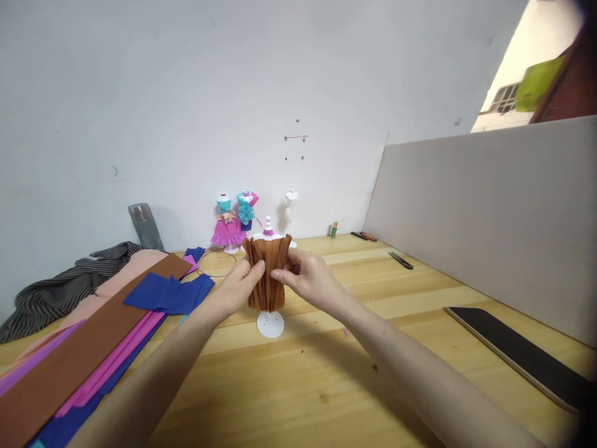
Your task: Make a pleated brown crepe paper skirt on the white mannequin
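while its pleats ran upright around a white mannequin (270, 325), the brown wrap (267, 287) sat between the left hand (239, 285) and the right hand (308, 274), touching both. each hand was closed on its own side of the wrap, one thumb on the front, the two thumbs near each other but apart. the mannequin's base stood on the table (326, 398).

there were four mannequins: this one, two dressed ones (227, 229) by the wall (186, 124), and one bare one (291, 200). one bottle (146, 228), one striped cloth (77, 277) and one long brown strip (88, 358) were on the left; one pair of snips (401, 260) and one black slab (517, 354) lay on the right.

the wrap hid the mannequin's torso, and most of the fingertips were out of sight. the brown strip was cut off at the picture's edge, and the dark things (360, 236) in the far corner were too small to make out.
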A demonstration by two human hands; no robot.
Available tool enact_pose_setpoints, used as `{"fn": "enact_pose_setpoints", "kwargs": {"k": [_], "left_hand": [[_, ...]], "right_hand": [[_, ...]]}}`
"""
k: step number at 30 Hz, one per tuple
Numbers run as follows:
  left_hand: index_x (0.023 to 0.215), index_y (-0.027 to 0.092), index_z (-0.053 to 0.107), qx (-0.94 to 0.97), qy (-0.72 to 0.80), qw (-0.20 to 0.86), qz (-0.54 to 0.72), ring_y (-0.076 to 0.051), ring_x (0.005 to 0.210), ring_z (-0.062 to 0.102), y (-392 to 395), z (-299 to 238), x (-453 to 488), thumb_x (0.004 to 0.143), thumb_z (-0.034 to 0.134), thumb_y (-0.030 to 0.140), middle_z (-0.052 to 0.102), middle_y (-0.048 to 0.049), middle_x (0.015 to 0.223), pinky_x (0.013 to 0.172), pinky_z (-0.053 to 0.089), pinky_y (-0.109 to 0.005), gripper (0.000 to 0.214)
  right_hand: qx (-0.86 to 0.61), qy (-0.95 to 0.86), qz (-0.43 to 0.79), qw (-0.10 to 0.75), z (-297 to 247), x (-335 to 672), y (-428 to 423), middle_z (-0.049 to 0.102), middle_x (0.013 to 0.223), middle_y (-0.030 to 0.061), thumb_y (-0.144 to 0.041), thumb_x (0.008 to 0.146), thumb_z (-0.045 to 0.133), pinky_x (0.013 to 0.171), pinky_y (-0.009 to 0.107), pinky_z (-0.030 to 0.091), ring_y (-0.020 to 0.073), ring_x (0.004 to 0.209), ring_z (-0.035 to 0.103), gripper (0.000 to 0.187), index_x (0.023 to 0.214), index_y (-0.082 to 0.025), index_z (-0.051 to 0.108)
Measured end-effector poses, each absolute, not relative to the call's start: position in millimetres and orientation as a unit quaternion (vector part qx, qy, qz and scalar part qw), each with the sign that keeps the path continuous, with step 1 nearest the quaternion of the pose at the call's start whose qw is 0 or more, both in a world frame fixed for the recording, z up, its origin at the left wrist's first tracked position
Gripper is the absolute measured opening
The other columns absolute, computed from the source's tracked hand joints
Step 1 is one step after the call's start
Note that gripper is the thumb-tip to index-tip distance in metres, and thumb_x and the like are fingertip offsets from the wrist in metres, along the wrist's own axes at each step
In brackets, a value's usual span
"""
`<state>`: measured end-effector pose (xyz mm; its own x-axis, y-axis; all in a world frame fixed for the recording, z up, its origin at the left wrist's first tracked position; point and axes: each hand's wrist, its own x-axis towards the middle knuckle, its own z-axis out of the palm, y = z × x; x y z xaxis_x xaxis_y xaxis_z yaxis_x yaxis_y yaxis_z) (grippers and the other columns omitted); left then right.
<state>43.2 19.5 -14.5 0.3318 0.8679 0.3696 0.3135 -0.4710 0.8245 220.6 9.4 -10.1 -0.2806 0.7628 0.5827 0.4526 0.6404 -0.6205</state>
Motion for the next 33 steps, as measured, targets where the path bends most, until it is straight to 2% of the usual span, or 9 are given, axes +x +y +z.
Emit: {"fn": "enact_pose_setpoints", "kwargs": {"k": [4,9,14,22,28,33], "left_hand": [[0.105,0.013,0.06,0.75,0.395,0.321,0.422,-0.029,0.108,0.056,18,-14,45,0.085,0.043,0.057,0.065,-0.0123,0.111,0.097,0.041,-0.042,0.051],[0.106,0.015,0.062,0.745,0.404,0.318,0.425,-0.029,0.112,0.054,14,-13,47,0.084,0.046,0.055,0.064,-0.0112,0.114,0.101,0.038,-0.042,0.048],[0.104,0.014,0.062,0.744,0.413,0.31,0.423,-0.03,0.109,0.055,11,-12,48,0.085,0.045,0.051,0.066,-0.011,0.106,0.097,0.041,-0.042,0.045],[0.108,0.011,0.059,0.771,0.4,0.319,0.379,-0.03,0.107,0.056,9,-6,42,0.087,0.041,0.052,0.064,-0.0128,0.108,0.093,0.043,-0.044,0.049],[0.106,0.015,0.059,0.765,0.377,0.323,0.411,-0.028,0.112,0.054,11,-11,45,0.086,0.042,0.055,0.064,-0.0103,0.109,0.098,0.041,-0.04,0.048],[0.108,0.015,0.06,0.77,0.352,0.358,0.395,-0.029,0.11,0.054,20,-15,36,0.084,0.046,0.057,0.064,-0.0096,0.109,0.098,0.041,-0.042,0.05]], "right_hand": [[-0.406,-0.776,0.155,0.457,-7,218,2,0.053,0.061,-0.0019,-0.031,0.075,0.065,0.051,0.024,0.035,0.0124,0.056,0.048,0.017,0.076,-0.017,0.055],[-0.422,-0.768,0.13,0.465,-7,217,1,0.06,0.066,0.0013,-0.027,0.075,0.064,0.054,0.025,0.039,0.0146,0.06,0.053,0.013,0.076,-0.018,0.055],[-0.427,-0.769,0.122,0.46,-9,219,6,0.06,0.065,0.0013,-0.03,0.075,0.065,0.053,0.026,0.039,0.0151,0.059,0.053,0.016,0.074,-0.018,0.055],[-0.397,-0.791,0.156,0.438,-4,224,5,0.069,0.082,0.0065,-0.026,0.077,0.065,0.064,0.03,0.047,0.0208,0.075,0.062,0.015,0.088,-0.016,0.061],[-0.389,-0.797,0.151,0.437,-5,225,6,0.068,0.08,0.0051,-0.027,0.078,0.064,0.063,0.029,0.046,0.0189,0.072,0.06,0.016,0.089,-0.016,0.062],[-0.373,-0.807,0.17,0.424,-5,230,10,0.062,0.072,0.0024,-0.029,0.077,0.065,0.058,0.026,0.043,0.0155,0.064,0.054,0.018,0.088,-0.015,0.064]]}}
